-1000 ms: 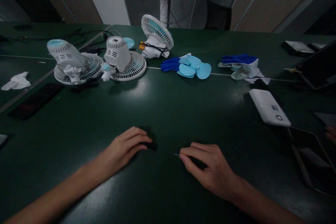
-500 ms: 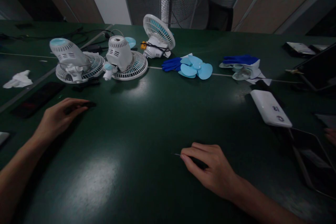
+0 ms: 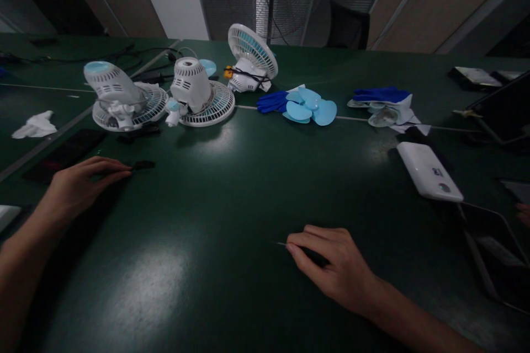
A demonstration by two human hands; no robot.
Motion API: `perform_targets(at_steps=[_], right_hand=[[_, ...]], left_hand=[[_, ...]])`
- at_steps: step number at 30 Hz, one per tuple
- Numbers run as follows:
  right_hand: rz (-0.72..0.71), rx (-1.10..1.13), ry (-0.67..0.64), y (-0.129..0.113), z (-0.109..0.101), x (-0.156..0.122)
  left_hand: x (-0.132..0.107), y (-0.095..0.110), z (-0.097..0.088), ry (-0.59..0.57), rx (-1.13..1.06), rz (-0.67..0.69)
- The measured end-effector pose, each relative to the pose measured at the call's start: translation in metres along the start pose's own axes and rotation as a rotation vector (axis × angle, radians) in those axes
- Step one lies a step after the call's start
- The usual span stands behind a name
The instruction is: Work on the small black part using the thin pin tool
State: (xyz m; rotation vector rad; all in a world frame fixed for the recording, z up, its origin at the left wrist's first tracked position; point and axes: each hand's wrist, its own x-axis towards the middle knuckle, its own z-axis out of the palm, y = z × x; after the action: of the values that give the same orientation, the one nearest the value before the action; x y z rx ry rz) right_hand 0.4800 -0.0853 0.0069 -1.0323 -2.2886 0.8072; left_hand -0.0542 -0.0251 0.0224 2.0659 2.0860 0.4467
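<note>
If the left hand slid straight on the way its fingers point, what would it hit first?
Probably the black piece, which the left hand seems to be touching. Beyond it, the line seems to cross the table toward the blue blades, though depth is hard to judge.

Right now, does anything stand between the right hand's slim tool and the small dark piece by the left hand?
Nothing visible does. The right hand holds the slim tool; the small dark piece lies at the fingertips of the left hand, farther left and forward. The white fans lie beyond that path.
</note>
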Motion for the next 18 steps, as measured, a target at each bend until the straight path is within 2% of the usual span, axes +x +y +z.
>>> perform_targets(at_steps=[4, 9, 13, 18], right_hand=[[-0.006, -0.012, 0.011, 0.000, 0.001, -0.001], [-0.010, -0.022, 0.011, 0.000, 0.001, -0.001], [-0.003, -0.013, 0.003, 0.000, 0.000, 0.000], [0.001, -0.016, 0.003, 0.000, 0.001, -0.001]], left_hand=[[-0.001, -0.004, 0.002, 0.028, 0.044, -0.014], [-0.001, 0.016, 0.011, 0.206, -0.114, -0.049], [0.003, 0.033, 0.022, 0.150, -0.160, -0.037], [0.005, 0.037, 0.026, 0.136, -0.146, -0.046]])
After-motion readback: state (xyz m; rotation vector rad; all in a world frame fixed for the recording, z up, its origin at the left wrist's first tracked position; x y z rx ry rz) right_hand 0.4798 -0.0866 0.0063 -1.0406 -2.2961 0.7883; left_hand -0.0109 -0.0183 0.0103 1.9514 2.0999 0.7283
